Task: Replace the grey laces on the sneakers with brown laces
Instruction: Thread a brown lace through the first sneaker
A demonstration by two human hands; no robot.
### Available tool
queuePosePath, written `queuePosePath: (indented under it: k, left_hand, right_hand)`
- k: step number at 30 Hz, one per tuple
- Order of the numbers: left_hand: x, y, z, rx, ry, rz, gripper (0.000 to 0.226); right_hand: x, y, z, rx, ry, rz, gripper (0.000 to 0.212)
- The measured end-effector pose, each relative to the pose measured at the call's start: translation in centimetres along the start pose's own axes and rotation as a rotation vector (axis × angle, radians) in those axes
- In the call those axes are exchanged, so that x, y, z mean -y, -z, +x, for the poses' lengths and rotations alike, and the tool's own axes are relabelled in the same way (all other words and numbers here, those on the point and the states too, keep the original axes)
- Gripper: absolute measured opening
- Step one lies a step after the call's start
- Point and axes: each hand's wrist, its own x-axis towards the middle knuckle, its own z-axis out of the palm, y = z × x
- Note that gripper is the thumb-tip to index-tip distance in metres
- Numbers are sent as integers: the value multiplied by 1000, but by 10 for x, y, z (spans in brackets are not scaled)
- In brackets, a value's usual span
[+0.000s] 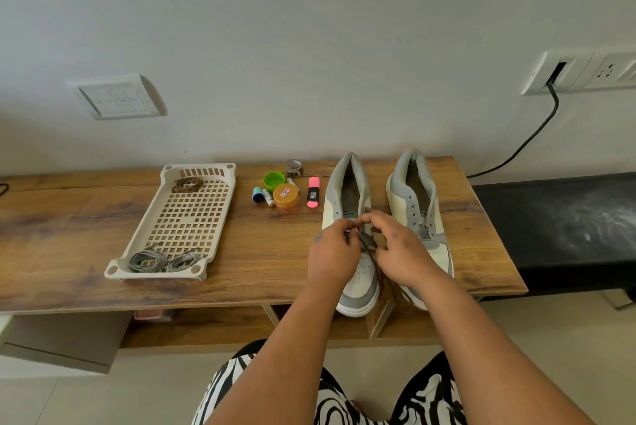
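Observation:
Two white and grey sneakers stand side by side on the wooden table (pixel 86 211), toes toward me. Over the left sneaker (pixel 346 190) my left hand (pixel 332 251) and my right hand (pixel 401 249) meet at the eyelets, each pinching a part of a brown lace (pixel 368 242) whose ends trail down over the table's front edge. The right sneaker (pixel 414 190) stands without a lace. A beige perforated tray (pixel 179 218) holds a coiled brown lace (pixel 187 184) at its far end and two grey lace bundles (pixel 161 260) at its near end.
Behind the sneakers lie a pink highlighter (pixel 313 192), an orange-lidded jar (pixel 286 198), a green cap (pixel 274 180), small markers (pixel 264 196) and a tape roll (pixel 294 167). A black bench (pixel 557 221) adjoins the table's right end. A black cable (pixel 530 139) hangs from a wall socket.

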Motion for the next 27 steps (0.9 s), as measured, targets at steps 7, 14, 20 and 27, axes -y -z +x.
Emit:
queuePosePath:
  k: [7,14,20,27]
  left_hand:
    - [0,3,3,112,13,4,30]
    - [2,1,7,99,81,-110,19]
    - [-7,-2,9,81,132,-141,18]
    - [-4,-2,14,92,204,-281,18]
  right_hand:
    - [6,1,-5,-72,10,11,54]
    - [4,-1,0,-133,-61,70,40]
    - [3,-2,1,-183,-69,131,32]
    - [-2,-4,2,-207,-87,232,27]
